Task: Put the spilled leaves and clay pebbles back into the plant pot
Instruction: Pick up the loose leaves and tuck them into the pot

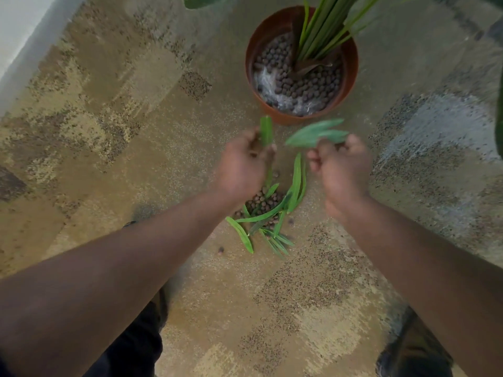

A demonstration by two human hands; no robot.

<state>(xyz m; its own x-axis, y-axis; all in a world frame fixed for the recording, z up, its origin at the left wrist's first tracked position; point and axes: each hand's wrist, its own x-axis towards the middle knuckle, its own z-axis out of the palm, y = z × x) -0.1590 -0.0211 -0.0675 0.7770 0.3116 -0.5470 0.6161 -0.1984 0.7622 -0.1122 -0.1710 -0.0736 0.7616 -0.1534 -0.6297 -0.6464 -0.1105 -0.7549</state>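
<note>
A terracotta plant pot (351, 77) stands on the carpet ahead, filled with brown clay pebbles (302, 85) around green stalks. Just in front of it, my left hand (242, 167) is closed on a green leaf (266, 130) that sticks up from the fist. My right hand (340, 170) grips a few green leaves (313, 133) pointing left. Both hands hover above the spill: a heap of loose leaves (272, 213) and a small pile of pebbles (261, 200) on the floor between my forearms. One stray pebble (220, 250) lies to the left of the heap.
The floor is a patterned beige and grey carpet (122, 118). A white wall or skirting (19, 36) runs along the top left. My knees and dark trousers (136, 344) show at the bottom. Plant leaves hang in at the right edge (500, 110).
</note>
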